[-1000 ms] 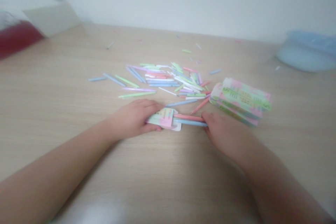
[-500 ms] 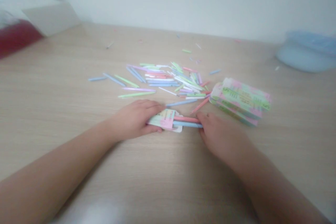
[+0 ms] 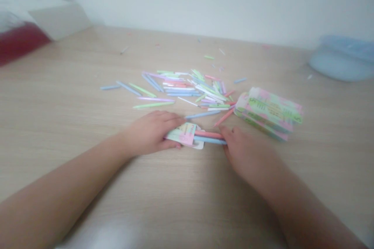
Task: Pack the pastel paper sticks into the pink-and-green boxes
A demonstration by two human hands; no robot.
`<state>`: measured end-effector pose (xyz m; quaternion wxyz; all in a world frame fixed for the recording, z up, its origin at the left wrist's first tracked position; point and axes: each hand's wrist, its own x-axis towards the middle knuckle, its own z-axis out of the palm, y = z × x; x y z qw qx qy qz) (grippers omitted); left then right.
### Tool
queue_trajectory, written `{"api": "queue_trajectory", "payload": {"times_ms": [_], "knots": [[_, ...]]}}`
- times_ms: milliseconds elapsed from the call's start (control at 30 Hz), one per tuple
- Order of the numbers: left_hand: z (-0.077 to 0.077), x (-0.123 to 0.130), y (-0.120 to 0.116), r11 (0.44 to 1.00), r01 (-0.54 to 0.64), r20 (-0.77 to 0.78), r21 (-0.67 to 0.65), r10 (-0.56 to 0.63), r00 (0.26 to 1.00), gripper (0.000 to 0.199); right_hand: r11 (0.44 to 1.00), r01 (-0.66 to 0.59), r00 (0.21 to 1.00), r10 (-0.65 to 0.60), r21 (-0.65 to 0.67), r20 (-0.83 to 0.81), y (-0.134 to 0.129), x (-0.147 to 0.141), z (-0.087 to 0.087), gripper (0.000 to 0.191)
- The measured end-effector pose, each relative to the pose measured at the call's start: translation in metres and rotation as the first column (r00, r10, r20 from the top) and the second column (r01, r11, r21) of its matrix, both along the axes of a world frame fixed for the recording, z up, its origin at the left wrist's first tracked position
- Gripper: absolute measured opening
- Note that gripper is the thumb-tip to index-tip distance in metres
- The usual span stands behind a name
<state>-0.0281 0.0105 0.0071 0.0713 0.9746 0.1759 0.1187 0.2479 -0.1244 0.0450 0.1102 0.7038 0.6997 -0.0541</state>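
Observation:
My left hand is closed around a small pastel cardboard box lying on the table, its open end with a white flap facing right. A coral pen and a light blue pen stick out of that opening. Their right ends are pinched by my right hand; its fingertips are partly hidden. Just beyond my hands lies a loose pile of slim pens in blue, green, purple, coral and white. Two similar boxes are stacked beside my right hand, with coral pens near their left end.
The wooden table meets a pale wall at the back. At far left stands a dark red and white box with a raised flap. A light blue bag-like object sits at far right. Small scraps and short pieces lie scattered behind the pile.
Both hands keep their hold on the box and pens. The whole view has shifted very slightly; nothing else has visibly moved.

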Motion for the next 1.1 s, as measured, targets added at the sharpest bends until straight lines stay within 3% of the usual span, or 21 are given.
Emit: {"api": "queue_trajectory", "payload": {"times_ms": [300,433,633,767,933,1100], "knots": [[0.0,0.001,0.0,0.999,0.003,0.036,-0.044,-0.001,0.999,0.07,1.0,-0.017,0.999,0.017,0.015,-0.029,0.004,-0.01,-0.001,0.046],[-0.001,0.002,-0.002,0.999,0.026,0.056,-0.032,-0.024,0.998,0.071,0.999,-0.039,0.971,0.041,0.012,-0.235,0.004,-0.016,-0.003,0.06],[-0.001,0.002,-0.003,0.998,0.025,0.101,-0.049,-0.02,0.995,0.071,0.962,-0.094,0.736,0.24,0.256,-0.633,0.002,-0.015,-0.015,0.065],[0.001,0.003,-0.005,0.995,0.0,0.113,-0.097,0.011,0.994,0.073,0.902,0.111,0.6,0.274,0.417,-0.752,0.005,-0.019,-0.029,0.064],[0.0,0.004,-0.009,0.994,-0.01,0.147,-0.107,0.025,0.989,0.072,0.868,0.329,0.353,0.253,0.373,-0.901,0.013,-0.019,-0.039,0.04],[-0.001,0.006,-0.01,0.993,0.005,0.194,-0.114,0.017,0.981,0.071,0.836,0.514,0.164,0.127,0.194,-0.978,0.028,-0.016,-0.046,0.048]]}}
